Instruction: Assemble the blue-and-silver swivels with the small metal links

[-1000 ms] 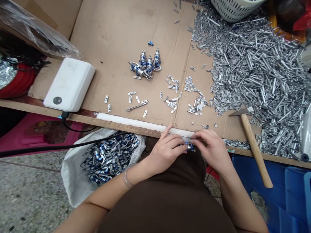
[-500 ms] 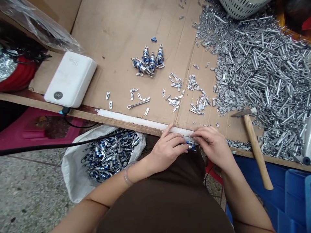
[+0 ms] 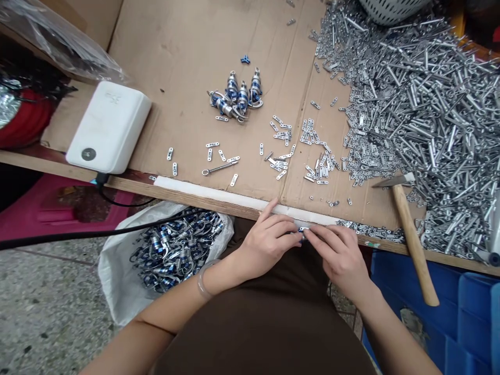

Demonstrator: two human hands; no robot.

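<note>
My left hand (image 3: 269, 242) and my right hand (image 3: 336, 255) meet at the table's front edge, both pinching a small silver-and-blue metal part (image 3: 302, 233). Most of that part is hidden between my fingertips. Its exact form cannot be made out. A white strip (image 3: 234, 196) runs along the table edge just beyond my left fingers. Several finished silver-and-blue metal fittings (image 3: 236, 98) lie together on the cardboard (image 3: 179, 62), above my hands. Small perforated metal links (image 3: 314, 136) are scattered nearer my hands.
A large heap of silver metal pieces (image 3: 422, 109) covers the right of the table, with a wooden-handled hammer (image 3: 412, 242) on it. A white sack (image 3: 175, 250) of blue-and-silver parts sits below the left edge. A white box (image 3: 108, 127) with a cable stands at left. A blue crate (image 3: 425, 297) lies at lower right.
My right hand has shifted slightly left and its fingers now cover more of the blue part. The view has moved a little, and the heap and table sit slightly differently.
</note>
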